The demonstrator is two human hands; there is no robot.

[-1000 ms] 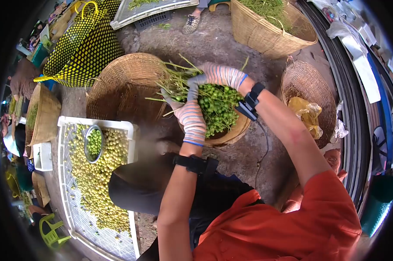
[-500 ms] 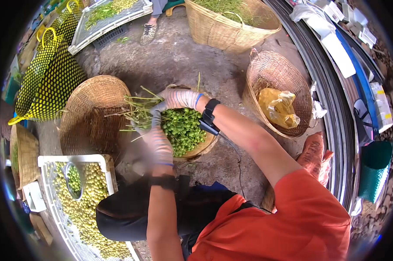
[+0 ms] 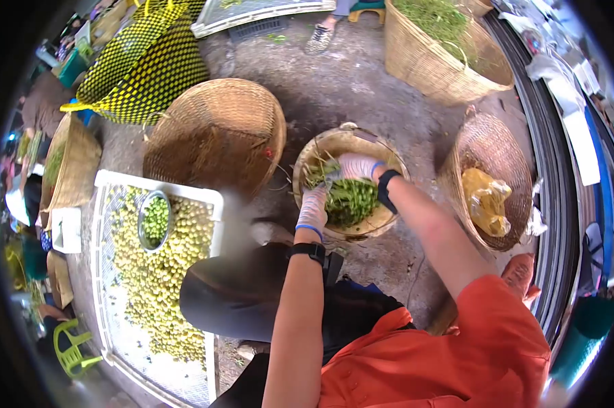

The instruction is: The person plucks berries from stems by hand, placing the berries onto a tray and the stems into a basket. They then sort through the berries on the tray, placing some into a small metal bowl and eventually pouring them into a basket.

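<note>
Fingers of the left hand (image 3: pixel 314 206) and right hand (image 3: pixel 358 167) are touching the green bunch (image 3: pixel 351 202) inside the basket (image 3: pixel 383 219) — closure and hold unclear. Loose fruit (image 3: pixel 163 289) is covering much of the tray (image 3: pixel 214 197); the bunch is lying unseparated — stems showing.

- A produce-sorting work area or market-side yard; which of the two is unclear
- Rough grey concrete floor (image 3: pixel 361 81)
- Large tan woven wicker baskets (image 3: pixel 215 129) at left, right and far side
- Shallow white plastic mesh tray (image 3: pixel 103 272) of round yellow-green fruit at near left
- Yellow-and-black checked woven bag (image 3: pixel 150 75) at far left
- Other people's parts (image 3: pixel 319 39) around the edges
</note>
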